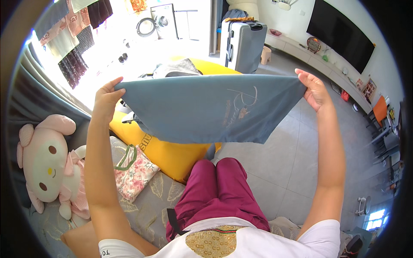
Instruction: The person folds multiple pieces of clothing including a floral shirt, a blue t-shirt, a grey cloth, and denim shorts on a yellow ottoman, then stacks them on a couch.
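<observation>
Plush toy point(41, 161) at the left edge, pink and white, and laundry point(71, 34) up in the upper left, washed pale by glare. Here's the left hand point(107, 95), grip clamped on one top corner of the blue-grey cloth point(185, 107)! Down at the lower edge, a white sleeve point(118, 247) shows dark letters, the garment cut off by the frame. Yellow beanbag point(170, 159), left of centre: dark capitals on it, much of it hidden behind the cloth. And the cloth, stretched across upper centre, carries pale looping script, the smaller lettering hard to make out. Right hand point(317, 93), upper right: grip clamped on the opposite corner, some fingertips out of sight.
</observation>
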The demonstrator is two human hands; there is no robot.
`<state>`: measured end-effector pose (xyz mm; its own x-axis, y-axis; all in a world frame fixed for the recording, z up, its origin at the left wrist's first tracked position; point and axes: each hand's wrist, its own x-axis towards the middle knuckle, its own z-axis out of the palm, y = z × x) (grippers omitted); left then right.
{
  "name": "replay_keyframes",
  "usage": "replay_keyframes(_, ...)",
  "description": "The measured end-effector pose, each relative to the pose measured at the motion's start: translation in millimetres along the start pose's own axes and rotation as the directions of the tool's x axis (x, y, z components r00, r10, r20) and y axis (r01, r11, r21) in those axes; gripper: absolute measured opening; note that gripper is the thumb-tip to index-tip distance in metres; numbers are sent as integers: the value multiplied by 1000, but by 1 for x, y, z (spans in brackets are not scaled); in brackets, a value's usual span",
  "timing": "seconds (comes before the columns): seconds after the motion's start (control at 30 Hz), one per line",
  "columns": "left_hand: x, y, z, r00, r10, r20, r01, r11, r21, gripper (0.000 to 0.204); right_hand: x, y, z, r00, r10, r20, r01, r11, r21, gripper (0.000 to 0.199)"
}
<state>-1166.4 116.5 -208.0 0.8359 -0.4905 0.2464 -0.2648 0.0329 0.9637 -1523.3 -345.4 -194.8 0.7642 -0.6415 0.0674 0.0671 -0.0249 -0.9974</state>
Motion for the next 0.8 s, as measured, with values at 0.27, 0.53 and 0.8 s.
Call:
replay_keyframes(0.27,-4,6,-25,977,192,-93,-76,719,691,16,-14,10,13,983,-180,-30,97,655,-749,26)
replay_keyframes(0.53,-58,-39,-10,245,808,-536,-515,577,634,35,-79,30,95,441,-682,-584,725,654,-216,27)
replay_keyframes(0.8,-90,10,95,317,511,-799,-638,738,219,28,-102,42,96,172,-846,-505,967,48,250,37)
